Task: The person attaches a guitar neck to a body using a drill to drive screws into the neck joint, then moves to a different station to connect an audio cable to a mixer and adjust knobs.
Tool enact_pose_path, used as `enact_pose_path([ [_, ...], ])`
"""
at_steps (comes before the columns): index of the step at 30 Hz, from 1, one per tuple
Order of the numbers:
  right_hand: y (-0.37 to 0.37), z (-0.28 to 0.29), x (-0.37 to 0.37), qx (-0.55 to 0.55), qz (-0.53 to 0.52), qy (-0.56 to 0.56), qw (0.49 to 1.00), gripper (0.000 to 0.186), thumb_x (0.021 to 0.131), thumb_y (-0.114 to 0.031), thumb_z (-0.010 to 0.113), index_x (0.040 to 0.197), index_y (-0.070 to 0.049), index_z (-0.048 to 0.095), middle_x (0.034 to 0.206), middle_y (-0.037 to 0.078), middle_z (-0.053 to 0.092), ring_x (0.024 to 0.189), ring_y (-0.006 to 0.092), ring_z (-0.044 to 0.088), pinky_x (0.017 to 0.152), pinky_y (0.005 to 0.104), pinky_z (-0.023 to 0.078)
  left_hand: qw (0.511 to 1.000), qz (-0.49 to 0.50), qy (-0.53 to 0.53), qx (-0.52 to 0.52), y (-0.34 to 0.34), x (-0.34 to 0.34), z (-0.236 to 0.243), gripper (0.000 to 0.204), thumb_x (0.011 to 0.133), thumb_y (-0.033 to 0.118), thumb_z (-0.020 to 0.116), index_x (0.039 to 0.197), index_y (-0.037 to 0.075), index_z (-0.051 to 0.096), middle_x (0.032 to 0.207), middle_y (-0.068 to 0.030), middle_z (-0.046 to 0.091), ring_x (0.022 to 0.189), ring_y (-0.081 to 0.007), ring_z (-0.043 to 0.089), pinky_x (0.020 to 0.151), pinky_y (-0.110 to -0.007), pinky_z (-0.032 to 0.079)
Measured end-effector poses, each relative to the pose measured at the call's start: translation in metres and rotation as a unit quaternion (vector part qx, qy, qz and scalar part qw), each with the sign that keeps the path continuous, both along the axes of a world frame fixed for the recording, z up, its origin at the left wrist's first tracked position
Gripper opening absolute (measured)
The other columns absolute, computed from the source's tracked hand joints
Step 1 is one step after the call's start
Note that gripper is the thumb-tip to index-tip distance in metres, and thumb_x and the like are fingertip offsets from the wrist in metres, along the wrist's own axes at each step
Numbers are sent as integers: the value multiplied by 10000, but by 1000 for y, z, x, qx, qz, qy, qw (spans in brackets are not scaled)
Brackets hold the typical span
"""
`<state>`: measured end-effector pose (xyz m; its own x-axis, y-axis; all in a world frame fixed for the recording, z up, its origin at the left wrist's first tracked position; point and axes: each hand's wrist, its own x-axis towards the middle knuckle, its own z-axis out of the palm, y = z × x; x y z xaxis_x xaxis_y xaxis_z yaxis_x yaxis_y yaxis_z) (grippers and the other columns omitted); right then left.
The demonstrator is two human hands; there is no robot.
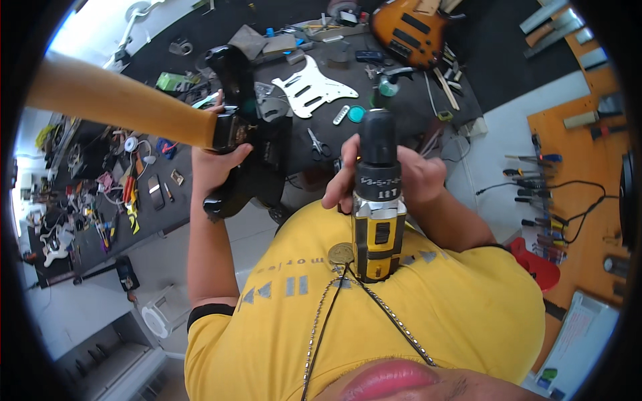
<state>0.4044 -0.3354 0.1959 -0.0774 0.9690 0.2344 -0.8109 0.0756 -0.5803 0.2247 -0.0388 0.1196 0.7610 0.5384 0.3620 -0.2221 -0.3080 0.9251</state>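
My left hand grips an electric guitar with a glossy black body and a pale wooden neck. The thumb lies at the neck joint, and the neck points to the upper left. In my right hand is a yellow and black cordless drill, close to my chest. Its black chuck points away from me, toward the bench. The drill's body hides its handle and part of my fingers. I cannot make out a bit in the chuck. Beyond the guitar, a white pickguard lies on the bench.
The dark workbench holds scissors, a spray bottle, a sunburst guitar body and a phone. Loose tools crowd its left side. More hand tools hang on an orange wooden panel at right.
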Motion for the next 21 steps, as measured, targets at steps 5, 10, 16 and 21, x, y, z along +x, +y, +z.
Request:
enact_pose_path([
  [5, -3, 1, -10, -87, -98, -63, 989, 777, 813, -624, 801, 1255, -27, 578, 1245, 323, 661, 1009, 287, 741, 903, 414, 596, 998, 16, 47, 24, 3, -6, 0, 772, 734, -69, 850, 1419, 45, 510, 1124, -24, 665, 1006, -105, 650, 890, -262, 533],
  [10, -3, 1, -7, -100, -67, -55, 991, 733, 838, -583, 800, 1244, -3, 611, 1177, 294, 691, 959, 303, 756, 847, 419, 618, 994, 24, 26, -105, 0, -11, -1, 786, 665, -84, 870, 1370, 28, 543, 1377, -73, 569, 1268, -155, 554, 1050, -309, 459],
  [16, -13, -1, -20, -138, -90, -133, 977, 791, 888, -409, 767, 1476, 10, 442, 1338, 273, 592, 1205, 300, 634, 1014, 400, 505, 999, 42, -17, 5, 1, -11, -7, 779, 738, -75, 838, 1426, 51, 496, 1124, -24, 665, 1000, -119, 662, 896, -265, 544],
  [21, -45, -33, -7, -58, -44, -369, 927, 717, 815, -148, 794, 1448, -38, 476, 1350, 126, 574, 1234, 201, 550, 1059, 361, 427, 998, 40, 20, -45, -6, -20, -2, 772, 737, -71, 841, 1419, 50, 500, 1161, -27, 650, 1034, -120, 653, 925, -276, 534],
])
